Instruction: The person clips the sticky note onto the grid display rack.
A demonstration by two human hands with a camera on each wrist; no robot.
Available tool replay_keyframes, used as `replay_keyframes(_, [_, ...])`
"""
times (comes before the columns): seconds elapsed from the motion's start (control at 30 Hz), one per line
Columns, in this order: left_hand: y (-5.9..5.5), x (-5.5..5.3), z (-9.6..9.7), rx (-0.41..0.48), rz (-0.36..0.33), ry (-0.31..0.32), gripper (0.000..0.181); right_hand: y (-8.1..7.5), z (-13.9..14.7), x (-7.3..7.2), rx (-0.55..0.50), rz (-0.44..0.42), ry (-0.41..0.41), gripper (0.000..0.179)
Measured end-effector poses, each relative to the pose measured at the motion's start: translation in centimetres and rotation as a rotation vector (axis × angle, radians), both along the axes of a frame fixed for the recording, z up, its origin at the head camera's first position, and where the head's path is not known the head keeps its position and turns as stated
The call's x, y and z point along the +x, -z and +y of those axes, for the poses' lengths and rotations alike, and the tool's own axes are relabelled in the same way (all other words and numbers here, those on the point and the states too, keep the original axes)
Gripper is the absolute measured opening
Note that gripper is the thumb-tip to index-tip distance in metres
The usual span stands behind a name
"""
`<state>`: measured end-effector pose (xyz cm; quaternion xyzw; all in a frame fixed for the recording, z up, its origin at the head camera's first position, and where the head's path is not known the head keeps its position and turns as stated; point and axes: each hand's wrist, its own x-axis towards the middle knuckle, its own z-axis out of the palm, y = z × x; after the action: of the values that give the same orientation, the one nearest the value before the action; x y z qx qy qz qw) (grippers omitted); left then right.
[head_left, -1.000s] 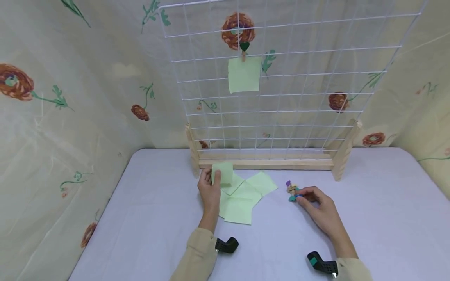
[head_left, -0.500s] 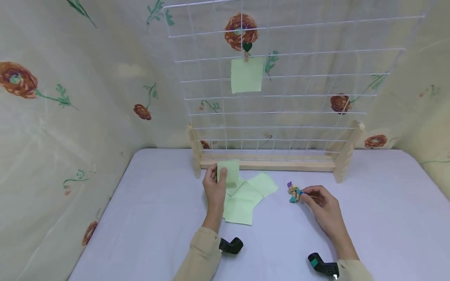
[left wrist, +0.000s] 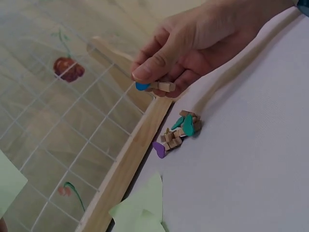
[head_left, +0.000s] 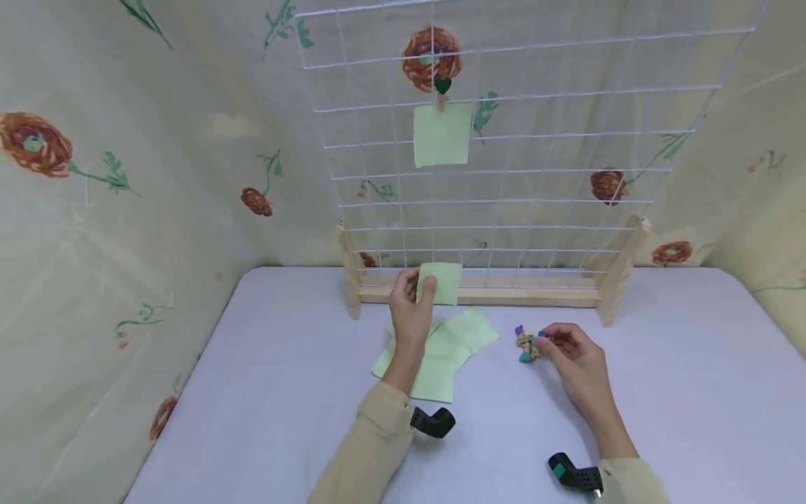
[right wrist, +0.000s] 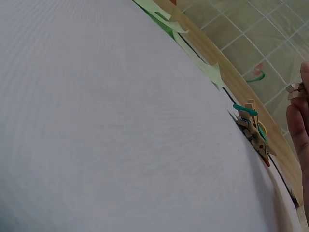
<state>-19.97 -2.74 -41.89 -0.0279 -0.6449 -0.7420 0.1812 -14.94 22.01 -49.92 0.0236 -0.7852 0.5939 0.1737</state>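
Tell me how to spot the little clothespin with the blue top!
Find the white wire grid, then the pale green papers on the table in front of it. Right of them lies a small pile of clothespins, with the right hand close by. The blue-topped clothespin is pinched in that hand, off the pile; its neighbours show purple and teal tops instead.
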Motion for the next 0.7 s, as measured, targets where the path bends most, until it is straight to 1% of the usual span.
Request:
replay_keyframes(0.13, [-1.3,-0.3,0.8,-0.024,0.01,0.007,0.024,-0.5,0.0,-0.4,0.014,-0.012,0.044,0.025])
replay_keyframes(0.23, [-1.9,-0.8,1.2,-0.036,0.018,0.015,0.024,-1.3,0.1,-0.8,0.012,-0.017,0.046,0.027])
replay_keyframes(0.33, [-1.6,-1.8,1.6,-0.035,0.032,0.029,0.026,-2.2,0.1,-1.3,0.01,-0.008,0.017,0.028])
replay_keyframes(0.47, [-0.6,-3.1,2.3,-0.021,0.045,0.035,0.028,-3.4,0.1,-2.0,0.01,0.024,-0.026,0.027])
replay_keyframes(0.53, [-0.5,-3.4,2.5,-0.014,0.046,0.035,0.028,-4.2,0.0,-2.2,-0.009,0.048,-0.046,0.025])
replay_keyframes(0.6, [-0.5,-3.6,2.6,-0.009,0.044,0.034,0.028,-5.3,-0.2,-2.1,-0.02,0.085,-0.066,0.024])
replay_keyframes(0.7, [-0.9,-3.8,2.8,-0.006,0.045,0.038,0.028,-7.2,-0.7,-1.9,0.018,0.156,-0.072,0.021])
